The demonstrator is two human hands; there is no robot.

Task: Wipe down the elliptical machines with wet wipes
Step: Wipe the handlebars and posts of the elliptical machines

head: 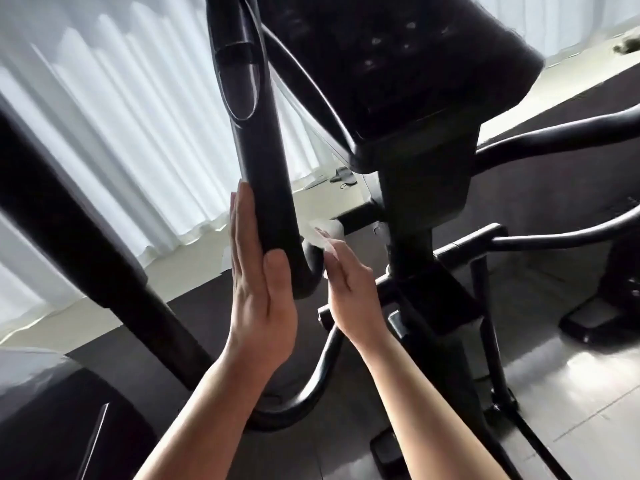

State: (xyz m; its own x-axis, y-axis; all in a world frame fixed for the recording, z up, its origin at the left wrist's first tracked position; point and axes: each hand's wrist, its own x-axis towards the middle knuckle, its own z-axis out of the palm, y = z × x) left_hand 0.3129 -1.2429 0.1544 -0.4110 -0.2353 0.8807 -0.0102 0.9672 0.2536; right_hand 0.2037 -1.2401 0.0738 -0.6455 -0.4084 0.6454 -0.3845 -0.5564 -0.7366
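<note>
Bright curtained gym room; left hand [258, 271] flat and open against black handlebar [266, 188] to steady it, right hand [349, 285], fingers straight, pressing wipe [327, 233] onto its bend.

The left hand [258, 271] lies flat against the handlebar [266, 188], the right hand [349, 282] and wet wipe [325, 233] just right of it

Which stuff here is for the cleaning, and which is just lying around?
For the job:
wipe, under the right hand
handlebar, with the left hand flat against it
console

Just there:
curtains
small grey things on the floor, too far to name
</note>
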